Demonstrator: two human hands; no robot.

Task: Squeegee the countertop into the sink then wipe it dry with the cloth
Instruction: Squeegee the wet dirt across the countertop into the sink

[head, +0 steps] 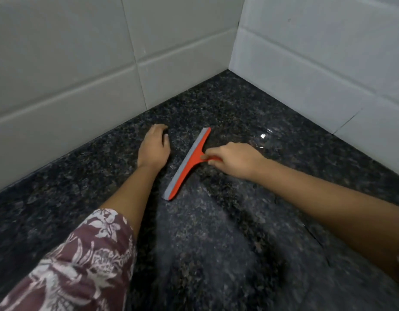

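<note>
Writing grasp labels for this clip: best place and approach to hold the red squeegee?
Grip the squeegee by its short red handle stub, coming from its right, as the right hand does now. The blade lies long and thin on the granite countertop, grey rubber edge facing the left hand, so the handle is the only graspable part clear of it.
</note>
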